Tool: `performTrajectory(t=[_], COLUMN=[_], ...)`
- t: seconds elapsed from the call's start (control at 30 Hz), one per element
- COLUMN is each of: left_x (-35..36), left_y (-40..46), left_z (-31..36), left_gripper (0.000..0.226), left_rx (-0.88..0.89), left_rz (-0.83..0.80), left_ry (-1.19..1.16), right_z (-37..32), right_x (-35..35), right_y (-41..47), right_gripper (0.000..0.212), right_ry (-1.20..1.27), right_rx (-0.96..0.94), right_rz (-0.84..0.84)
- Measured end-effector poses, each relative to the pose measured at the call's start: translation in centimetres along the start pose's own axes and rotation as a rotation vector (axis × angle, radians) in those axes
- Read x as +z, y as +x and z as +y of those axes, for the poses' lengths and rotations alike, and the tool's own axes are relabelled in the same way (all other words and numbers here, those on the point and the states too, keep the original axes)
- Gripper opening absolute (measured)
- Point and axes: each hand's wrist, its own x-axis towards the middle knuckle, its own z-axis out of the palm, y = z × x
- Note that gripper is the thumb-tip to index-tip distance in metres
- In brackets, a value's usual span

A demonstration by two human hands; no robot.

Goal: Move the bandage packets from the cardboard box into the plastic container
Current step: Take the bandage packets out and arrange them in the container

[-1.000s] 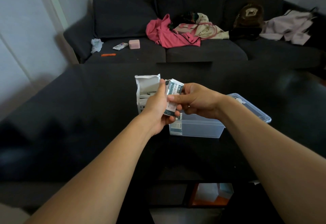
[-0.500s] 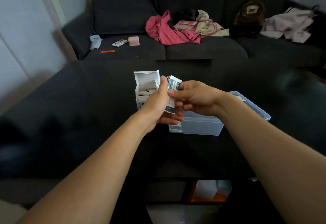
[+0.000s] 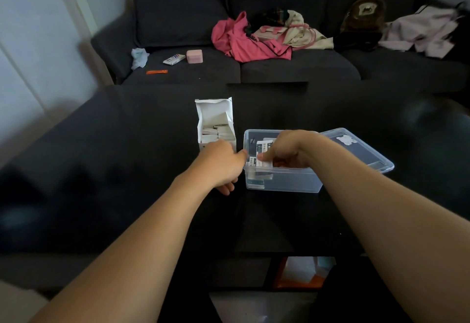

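A white cardboard box stands open on the dark table, with several bandage packets inside. Right of it sits the clear plastic container. My right hand is inside the container's near left corner and pinches a bandage packet between thumb and fingers. More packets lie under it against the container's left wall. My left hand hangs between the box and the container with its fingers loosely curled downward, holding nothing that I can see.
The container's clear lid leans at its right side. Behind the black table is a dark sofa with a pink garment, a pink case and other clothes. An orange box sits below the table.
Both hands held packets together above the box edge. The right hand has moved right and down into the container with a packet; the left hand has let go and dropped lower.
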Motion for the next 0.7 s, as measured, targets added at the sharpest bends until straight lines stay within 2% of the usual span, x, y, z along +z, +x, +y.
performTrajectory(t=[0.13, 0.3, 0.47, 0.6, 0.7], left_x=[0.6, 0.6, 0.4, 0.5, 0.5], left_y=[0.4, 0.6, 0.5, 0.5, 0.5], left_z=[0.4, 0.5, 0.5, 0.5, 0.6], left_gripper=[0.032, 0.028, 0.026, 0.026, 0.027], left_rx=[-0.030, -0.018, -0.013, -0.011, -0.014], left_rz=[-0.038, -0.075, -0.096, -0.094, -0.100], left_ry=[-0.027, -0.045, -0.097, -0.111, -0.111], right_z=[0.1, -0.3, -0.3, -0.3, -0.5], right_x=[0.7, 1.5, 2.0, 2.1, 2.1], right_y=[0.4, 0.7, 1.1, 0.6, 0.1], right_gripper=[0.041, 0.023, 0.030, 0.027, 0.029], right_ry=[-0.137, -0.168, -0.222, -0.282, -0.433], right_rx=[0.004, 0.066, 0.026, -0.008, -0.045], right_rz=[-0.006, -0.024, 0.005, 0.048, 0.108])
